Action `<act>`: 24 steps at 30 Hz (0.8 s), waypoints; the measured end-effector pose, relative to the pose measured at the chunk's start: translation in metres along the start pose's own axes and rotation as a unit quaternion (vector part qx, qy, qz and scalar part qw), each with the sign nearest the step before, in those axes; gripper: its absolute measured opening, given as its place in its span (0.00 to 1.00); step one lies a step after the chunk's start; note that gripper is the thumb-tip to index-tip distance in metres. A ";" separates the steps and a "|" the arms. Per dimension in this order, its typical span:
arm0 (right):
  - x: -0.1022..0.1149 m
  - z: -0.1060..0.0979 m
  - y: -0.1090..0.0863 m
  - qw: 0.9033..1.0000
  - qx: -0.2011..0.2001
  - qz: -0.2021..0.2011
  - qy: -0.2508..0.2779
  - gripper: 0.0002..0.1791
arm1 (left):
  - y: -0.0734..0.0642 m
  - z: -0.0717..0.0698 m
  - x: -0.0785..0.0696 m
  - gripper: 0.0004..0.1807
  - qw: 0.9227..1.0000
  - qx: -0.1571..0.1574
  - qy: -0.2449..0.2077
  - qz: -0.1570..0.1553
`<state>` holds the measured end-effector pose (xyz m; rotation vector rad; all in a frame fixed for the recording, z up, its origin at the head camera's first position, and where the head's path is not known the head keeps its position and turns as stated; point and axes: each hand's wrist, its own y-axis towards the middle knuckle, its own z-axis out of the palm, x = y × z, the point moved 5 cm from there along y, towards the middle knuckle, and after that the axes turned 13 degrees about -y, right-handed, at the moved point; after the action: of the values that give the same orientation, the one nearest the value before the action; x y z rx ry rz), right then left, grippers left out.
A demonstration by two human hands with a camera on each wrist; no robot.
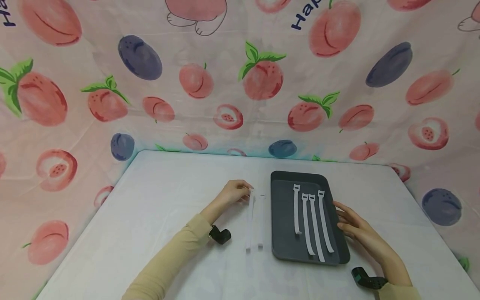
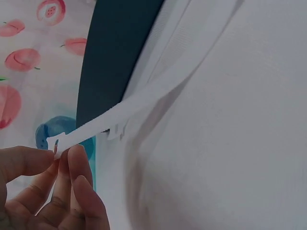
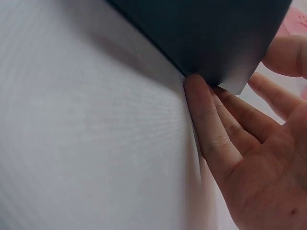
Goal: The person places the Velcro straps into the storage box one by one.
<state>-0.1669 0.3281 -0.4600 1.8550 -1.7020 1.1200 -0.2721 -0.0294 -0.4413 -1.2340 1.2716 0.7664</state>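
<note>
My left hand (image 1: 236,191) pinches the slotted head of a white hook-and-loop cable tie (image 2: 129,111) between thumb and fingers. Its strap hangs toward the near side, left of the dark grey tray (image 1: 279,250). Beside it, on the white table, lies a second white cable tie (image 1: 261,221). Several more cable ties (image 1: 306,225) lie lengthwise inside the tray, heads at the far end. At the tray's right side, my right hand (image 1: 358,227) touches the outer wall with fairly straight fingers (image 3: 206,115); some fingertips are hidden by the tray in the right wrist view.
The white-covered table (image 1: 150,200) ends at a fruit-printed cloth (image 1: 225,104) behind and at the sides. Black wrist devices sit on both forearms: one on the left wrist (image 1: 220,235), one on the right wrist (image 1: 367,279).
</note>
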 end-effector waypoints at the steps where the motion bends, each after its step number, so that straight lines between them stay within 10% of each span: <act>1: 0.000 0.000 0.000 1.000 0.000 0.001 -0.002 0.37 | -0.001 0.000 -0.001 0.12 1.000 0.002 -0.002 0.002; 24: 0.002 0.001 0.000 1.000 0.003 -0.001 0.007 0.37 | -0.019 -0.003 -0.013 0.13 0.999 0.031 -0.026 0.036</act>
<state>-0.1669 0.3259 -0.4590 1.8480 -1.6914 1.1345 -0.2575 -0.0343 -0.4237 -1.1155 1.2932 0.7999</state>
